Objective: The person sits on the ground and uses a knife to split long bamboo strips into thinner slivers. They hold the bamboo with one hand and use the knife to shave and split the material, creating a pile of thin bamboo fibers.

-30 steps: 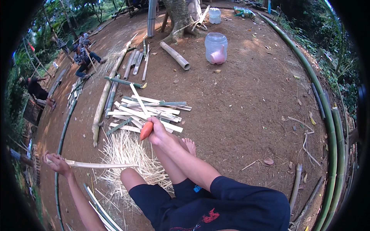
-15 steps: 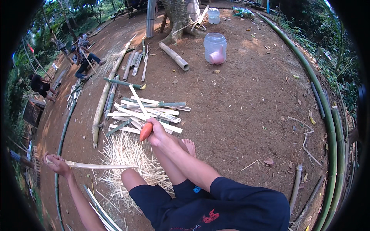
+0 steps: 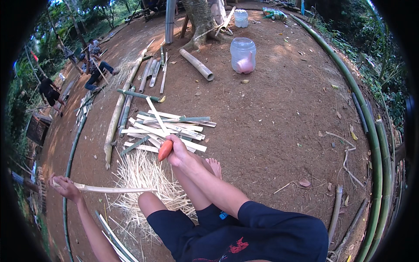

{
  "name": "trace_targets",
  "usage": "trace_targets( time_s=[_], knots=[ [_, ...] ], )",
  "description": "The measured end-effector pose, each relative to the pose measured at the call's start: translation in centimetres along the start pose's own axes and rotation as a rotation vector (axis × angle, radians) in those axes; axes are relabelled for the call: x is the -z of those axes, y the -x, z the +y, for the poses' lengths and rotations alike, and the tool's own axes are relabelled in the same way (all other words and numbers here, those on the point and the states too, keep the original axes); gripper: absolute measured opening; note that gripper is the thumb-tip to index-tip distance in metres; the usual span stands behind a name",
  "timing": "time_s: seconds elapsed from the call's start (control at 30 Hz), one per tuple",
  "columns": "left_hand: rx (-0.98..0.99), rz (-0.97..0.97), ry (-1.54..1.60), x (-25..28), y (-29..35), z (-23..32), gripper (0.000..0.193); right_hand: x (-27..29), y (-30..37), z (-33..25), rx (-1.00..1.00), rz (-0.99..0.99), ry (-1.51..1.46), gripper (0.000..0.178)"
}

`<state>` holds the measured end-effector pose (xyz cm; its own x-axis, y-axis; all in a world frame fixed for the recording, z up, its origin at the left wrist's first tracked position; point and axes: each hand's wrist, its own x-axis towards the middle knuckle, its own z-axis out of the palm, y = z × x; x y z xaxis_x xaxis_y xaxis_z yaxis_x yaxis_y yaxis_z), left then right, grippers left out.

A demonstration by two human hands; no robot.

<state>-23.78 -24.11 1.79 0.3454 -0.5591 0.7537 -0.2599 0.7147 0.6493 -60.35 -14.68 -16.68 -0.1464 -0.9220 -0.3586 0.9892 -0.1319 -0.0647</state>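
Observation:
Off to the left, my left hand [image 3: 66, 187] is closed round one end of a pale bamboo strip [image 3: 113, 189]. The strip's other end reaches across to my left knee. My right hand [image 3: 178, 152] grips a knife by its rounded orange-red handle [image 3: 165, 150]; little of the blade shows past my fingers. Just beyond that hand lies a loose pile of split bamboo strips [image 3: 174, 126], pale inside and green outside. Thin bamboo shavings [image 3: 144, 174] are heaped on the ground beside my legs, below the pile.
Bamboo poles [image 3: 124, 105] lie left of the pile, and long green poles [image 3: 362, 100] curve along the right edge. A cut plastic bottle [image 3: 243, 54] with something pink inside stands ahead, near a tree trunk [image 3: 198, 22]. Several people [image 3: 52, 94] are at the far left.
At the far left, the person in dark clothes has straightened up and shifted a little to the right. My hands, the knife and the strip have barely moved.

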Motion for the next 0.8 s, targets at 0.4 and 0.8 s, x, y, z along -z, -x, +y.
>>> trace_targets(
  time_s=[0.4, 0.8],
  knots=[
    [0.007, 0.010, -0.024, -0.67, 0.43, 0.68, 0.025, -0.07, 0.25, -0.07, 0.007, -0.003, 0.004, 0.021],
    [0.000, -0.009, -0.016, -0.33, 0.06, -0.01, 0.022, -0.02, 0.19, -0.16, 0.002, -0.007, -0.005, 0.023]
  ],
)
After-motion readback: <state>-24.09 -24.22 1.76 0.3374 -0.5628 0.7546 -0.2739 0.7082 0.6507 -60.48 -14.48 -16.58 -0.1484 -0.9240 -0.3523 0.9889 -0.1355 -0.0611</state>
